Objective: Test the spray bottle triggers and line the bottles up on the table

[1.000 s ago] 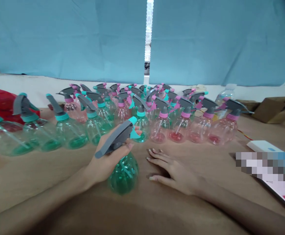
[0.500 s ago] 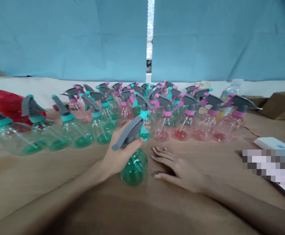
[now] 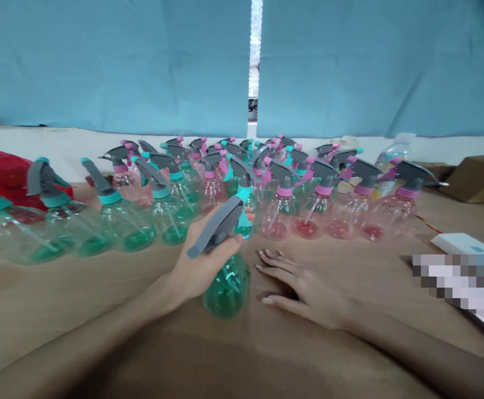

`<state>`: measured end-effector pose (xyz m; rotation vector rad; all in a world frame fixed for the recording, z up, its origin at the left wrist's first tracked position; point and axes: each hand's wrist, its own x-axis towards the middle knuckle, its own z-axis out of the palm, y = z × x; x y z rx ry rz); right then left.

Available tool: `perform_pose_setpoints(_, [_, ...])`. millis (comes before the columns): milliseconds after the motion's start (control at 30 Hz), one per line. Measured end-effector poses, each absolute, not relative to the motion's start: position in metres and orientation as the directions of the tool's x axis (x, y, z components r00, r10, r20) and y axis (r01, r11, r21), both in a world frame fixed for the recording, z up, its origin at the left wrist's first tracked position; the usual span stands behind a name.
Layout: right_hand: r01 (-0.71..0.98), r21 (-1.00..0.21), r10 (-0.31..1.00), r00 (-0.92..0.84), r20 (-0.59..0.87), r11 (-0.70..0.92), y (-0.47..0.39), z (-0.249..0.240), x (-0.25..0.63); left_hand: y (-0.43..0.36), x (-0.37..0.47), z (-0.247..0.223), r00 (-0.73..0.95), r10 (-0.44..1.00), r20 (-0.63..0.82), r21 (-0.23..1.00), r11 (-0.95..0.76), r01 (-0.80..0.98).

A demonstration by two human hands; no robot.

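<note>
My left hand (image 3: pixel 202 249) is wrapped round the neck of a green spray bottle (image 3: pixel 227 291) with a grey and turquoise trigger head. That bottle is near the middle of the table, its nozzle turned away from me; the grip hides its collar. To its right, my right hand (image 3: pixel 300 288) lies palm down on the table, fingers spread and holding nothing. Beyond both hands are rows of spray bottles. Green ones (image 3: pixel 129 227) with turquoise collars line the left front, and pink ones (image 3: pixel 308 213) with pink collars line the right front.
The wooden table (image 3: pixel 175 354) runs back to a pale wall under a blue cloth (image 3: pixel 121 66). A red plastic bag (image 3: pixel 4 174) lies at far left. On the right are a clear plastic bottle (image 3: pixel 395 149), a brown cardboard box (image 3: pixel 477 177), a white device (image 3: pixel 466 242) and a blurred-out flat item.
Both hands and the held spray bottle stay nearly where they were. The bottles at the left appear slightly further left, as the view has shifted a little.
</note>
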<state>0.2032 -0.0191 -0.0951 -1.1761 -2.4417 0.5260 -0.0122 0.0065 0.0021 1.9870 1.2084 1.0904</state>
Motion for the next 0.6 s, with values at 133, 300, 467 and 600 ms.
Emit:
perform_pose_setpoints(133, [0.645,-0.492,0.794,-0.579,0.185,0.585,-0.0187,-0.0974,0.2039,0.0077,-0.0122,0.0012,0.283,0.898,0.338,0.801,-0.432,0.413])
perform_pose_setpoints(300, [0.661,-0.476,0.798,-0.578,0.170,0.580,-0.0186,-0.0978,0.2040,0.0074,-0.0130,-0.0003,0.319,0.892,0.321,0.822,-0.429,0.374])
perform_pose_setpoints(467, [0.648,-0.491,0.794,-0.582,0.174,0.582,-0.0192,-0.0957,0.2035,0.0072,-0.0139,-0.0005,0.321,0.896,0.305,0.829,-0.416,0.373])
perform_pose_setpoints(600, [0.644,-0.499,0.796,-0.579,0.179,0.580,-0.0195,-0.0956,0.2038,0.0088,-0.0151,-0.0024,0.336,0.892,0.303,0.828,-0.421,0.371])
